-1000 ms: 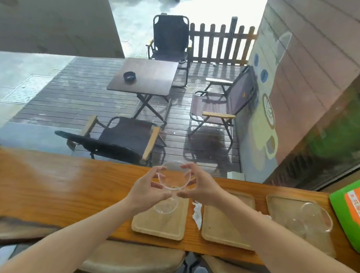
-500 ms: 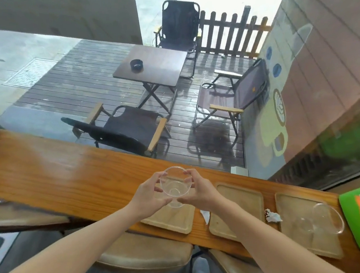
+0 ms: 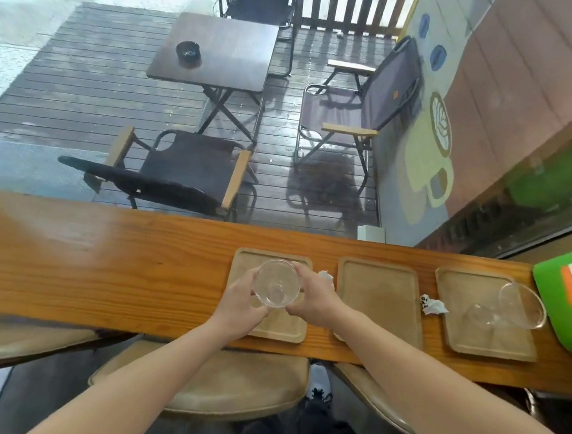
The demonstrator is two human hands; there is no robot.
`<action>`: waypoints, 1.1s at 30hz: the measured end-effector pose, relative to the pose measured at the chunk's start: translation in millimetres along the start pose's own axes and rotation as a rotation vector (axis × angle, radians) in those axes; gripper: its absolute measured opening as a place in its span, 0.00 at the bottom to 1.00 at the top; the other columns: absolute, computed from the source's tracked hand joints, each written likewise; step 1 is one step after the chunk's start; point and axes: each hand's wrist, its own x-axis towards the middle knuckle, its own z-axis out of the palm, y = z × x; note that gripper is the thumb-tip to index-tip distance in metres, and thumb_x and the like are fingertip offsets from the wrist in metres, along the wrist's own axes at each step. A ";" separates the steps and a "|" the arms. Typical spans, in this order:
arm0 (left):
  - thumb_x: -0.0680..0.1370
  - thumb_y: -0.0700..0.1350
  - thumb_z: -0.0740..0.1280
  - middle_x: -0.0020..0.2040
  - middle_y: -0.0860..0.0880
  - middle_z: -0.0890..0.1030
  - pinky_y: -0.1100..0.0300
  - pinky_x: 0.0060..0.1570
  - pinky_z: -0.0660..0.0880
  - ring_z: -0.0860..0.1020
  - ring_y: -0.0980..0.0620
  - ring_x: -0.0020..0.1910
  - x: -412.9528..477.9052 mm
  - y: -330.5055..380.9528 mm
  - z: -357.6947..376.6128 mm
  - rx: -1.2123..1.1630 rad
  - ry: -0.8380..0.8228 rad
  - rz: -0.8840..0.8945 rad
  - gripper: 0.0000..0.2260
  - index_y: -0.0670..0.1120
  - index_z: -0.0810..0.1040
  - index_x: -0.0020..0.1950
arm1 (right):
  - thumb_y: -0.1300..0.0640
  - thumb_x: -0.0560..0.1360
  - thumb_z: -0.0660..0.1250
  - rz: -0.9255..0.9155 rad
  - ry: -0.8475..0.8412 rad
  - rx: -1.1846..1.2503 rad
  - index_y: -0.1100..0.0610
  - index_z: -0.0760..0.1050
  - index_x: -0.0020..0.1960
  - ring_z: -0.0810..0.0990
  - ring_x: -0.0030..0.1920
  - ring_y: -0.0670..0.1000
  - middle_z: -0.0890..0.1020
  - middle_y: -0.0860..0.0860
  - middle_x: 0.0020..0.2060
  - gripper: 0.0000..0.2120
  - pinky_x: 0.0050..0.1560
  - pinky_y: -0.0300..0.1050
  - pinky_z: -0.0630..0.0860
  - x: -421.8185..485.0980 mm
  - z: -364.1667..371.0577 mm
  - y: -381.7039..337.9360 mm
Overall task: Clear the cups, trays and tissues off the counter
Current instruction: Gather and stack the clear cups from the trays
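1. Fingers of both hands – left hand [image 3: 240,302], right hand [image 3: 314,295] – clamped on a clear cup [image 3: 276,284], held over the leftmost tray [image 3: 280,328].
2. Counter [image 3: 109,267] bears three trays; the rightmost tray [image 3: 489,341] carries a tipped second cup [image 3: 506,304].
3. Step: cup collecting, early. Next – probably nesting cups.
4. Two tissues [image 3: 432,306] lie between trays.

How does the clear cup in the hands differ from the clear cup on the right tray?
The held cup is upright, mouth facing up; the cup on the right tray lies on its side. The held cup is gripped by the left hand and right hand above the left tray; the other is untouched. Both are clear and look empty.
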 end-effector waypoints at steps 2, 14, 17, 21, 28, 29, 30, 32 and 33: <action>0.71 0.43 0.77 0.60 0.55 0.77 0.72 0.50 0.71 0.78 0.57 0.56 1.4 -2.9 0.3 0.003 -0.021 -0.023 0.32 0.50 0.69 0.72 | 0.62 0.69 0.75 0.019 -0.017 0.009 0.55 0.61 0.78 0.72 0.70 0.54 0.74 0.52 0.69 0.41 0.68 0.51 0.72 -1.3 1.9 0.2; 0.71 0.38 0.74 0.69 0.47 0.72 0.52 0.67 0.72 0.70 0.46 0.70 21.3 32.9 -38.5 0.242 -0.028 -0.005 0.36 0.47 0.64 0.76 | 0.59 0.74 0.74 0.098 0.110 -0.052 0.53 0.60 0.78 0.73 0.68 0.54 0.71 0.52 0.71 0.37 0.66 0.52 0.75 -13.0 -32.7 -5.9; 0.72 0.41 0.74 0.54 0.54 0.76 0.61 0.50 0.76 0.77 0.54 0.53 36.9 62.3 -42.6 0.281 -0.024 0.150 0.23 0.52 0.72 0.63 | 0.56 0.77 0.70 0.126 0.232 -0.043 0.55 0.71 0.71 0.78 0.53 0.48 0.79 0.48 0.56 0.23 0.51 0.40 0.77 -27.8 -60.6 -2.6; 0.73 0.43 0.72 0.48 0.53 0.77 0.55 0.49 0.78 0.76 0.55 0.45 49.3 107.7 -17.3 0.385 -0.107 0.231 0.13 0.51 0.75 0.55 | 0.50 0.78 0.66 0.168 0.370 -0.048 0.54 0.78 0.60 0.78 0.47 0.47 0.79 0.46 0.46 0.13 0.43 0.39 0.75 -60.5 -94.1 21.3; 0.75 0.45 0.70 0.44 0.58 0.78 0.66 0.36 0.71 0.76 0.60 0.41 49.9 165.6 82.3 0.436 -0.264 0.304 0.07 0.52 0.76 0.51 | 0.50 0.80 0.65 0.380 0.442 -0.011 0.54 0.78 0.47 0.81 0.45 0.51 0.81 0.50 0.43 0.09 0.50 0.51 0.81 -121.2 -131.3 109.8; 0.75 0.45 0.70 0.45 0.58 0.78 0.67 0.35 0.70 0.76 0.61 0.41 49.4 172.8 98.3 0.444 -0.286 0.301 0.07 0.53 0.76 0.50 | 0.50 0.80 0.64 0.407 0.442 0.006 0.55 0.78 0.47 0.80 0.44 0.51 0.81 0.50 0.43 0.09 0.49 0.50 0.81 -129.9 -136.9 125.0; 0.76 0.46 0.70 0.45 0.58 0.78 0.68 0.35 0.70 0.76 0.61 0.41 48.8 180.4 113.9 0.446 -0.302 0.295 0.07 0.54 0.75 0.50 | 0.50 0.79 0.65 0.432 0.444 0.019 0.55 0.78 0.47 0.79 0.43 0.51 0.81 0.51 0.43 0.09 0.46 0.48 0.79 -139.1 -142.4 139.9; 0.76 0.47 0.70 0.46 0.58 0.78 0.67 0.36 0.71 0.76 0.60 0.41 48.5 196.0 146.8 0.438 -0.323 0.273 0.06 0.54 0.75 0.51 | 0.49 0.78 0.65 0.475 0.442 0.045 0.54 0.77 0.45 0.76 0.39 0.48 0.79 0.49 0.40 0.09 0.38 0.44 0.73 -157.8 -152.6 169.6; 0.77 0.47 0.70 0.46 0.57 0.78 0.66 0.36 0.71 0.76 0.60 0.42 48.7 204.2 164.8 0.434 -0.332 0.257 0.06 0.54 0.75 0.51 | 0.49 0.78 0.65 0.492 0.424 0.055 0.52 0.75 0.43 0.75 0.37 0.46 0.77 0.48 0.38 0.09 0.36 0.43 0.70 -167.1 -157.3 184.2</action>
